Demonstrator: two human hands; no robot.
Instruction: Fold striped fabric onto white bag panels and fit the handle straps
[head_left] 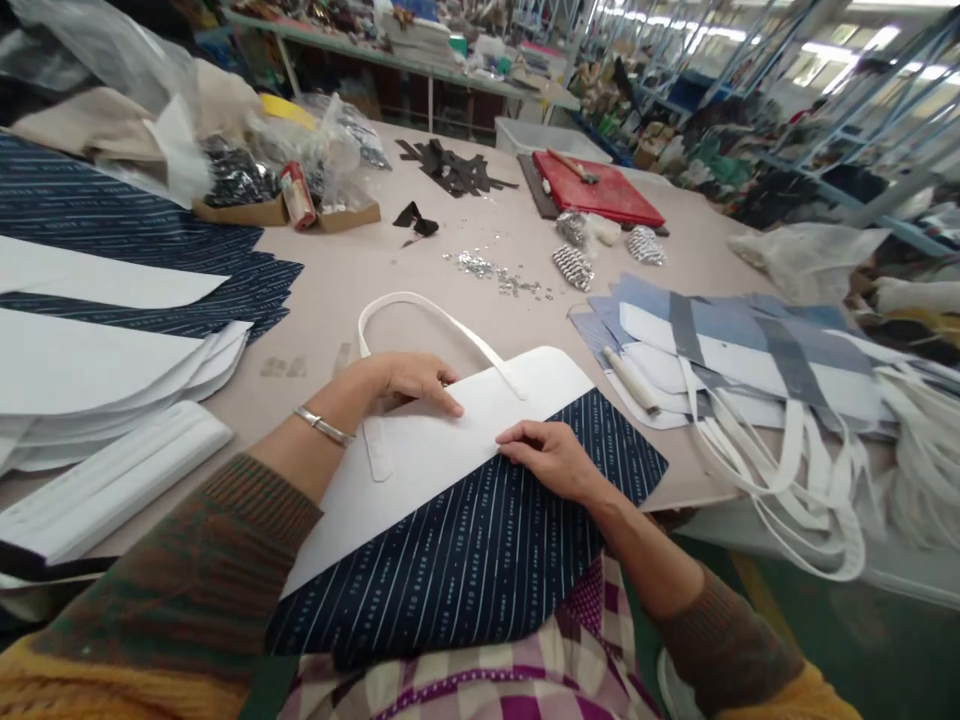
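A bag panel (442, 440) lies in front of me, tilted toward my lap, its upper part white and its lower part navy with printed stripes and lettering (480, 560). A white strap handle (427, 303) arches from its upper edge, both ends on the white part. My left hand (420, 382) is at that edge near the handle's left end, thumb on the white face and the other fingers curled at the edge, partly hidden. Over the seam between white and navy, my right hand (551, 458) has thumb and forefinger pinched together; anything between them is too small to make out.
White and navy panels (97, 360) are stacked at left. Blue-white pieces (735, 350) and white straps (802, 480) lie at right. Small metal parts (495, 272) are scattered beyond the handle. A hammer (574, 167) rests on a red slab (615, 195) farther back.
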